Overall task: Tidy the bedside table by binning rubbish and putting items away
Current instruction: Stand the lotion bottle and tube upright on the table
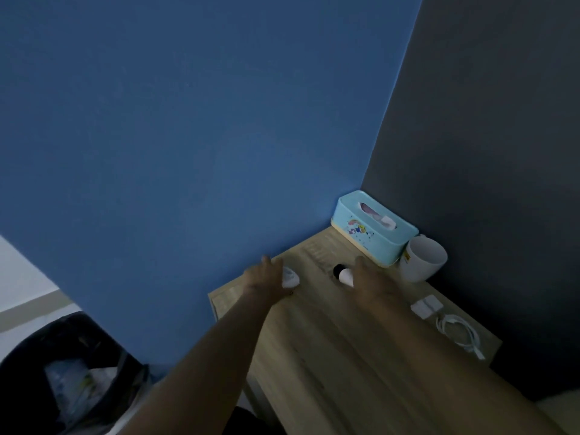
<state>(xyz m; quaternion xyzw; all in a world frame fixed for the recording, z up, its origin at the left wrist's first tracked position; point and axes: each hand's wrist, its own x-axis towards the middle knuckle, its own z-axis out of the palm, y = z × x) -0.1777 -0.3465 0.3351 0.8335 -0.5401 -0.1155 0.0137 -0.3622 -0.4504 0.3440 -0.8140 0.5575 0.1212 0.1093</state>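
Observation:
Both my arms reach over the wooden bedside table [345, 356]. My left hand [265, 276] is at the table's far left edge, fingers on a small crumpled white thing [290, 277], likely a tissue. My right hand [370, 282] lies beside a white bottle with a black cap [343, 274] that lies on its side; the fingers touch it, and a full grip is hard to make out. A black-lined bin [72, 368] with clear wrappers inside stands on the floor at lower left.
A light blue tissue box [373, 229] sits in the back corner, a white mug [423, 257] right of it. A white charger plug [426, 306] and coiled white cable [459, 335] lie near the right edge. Blue wall behind, dark wall on the right.

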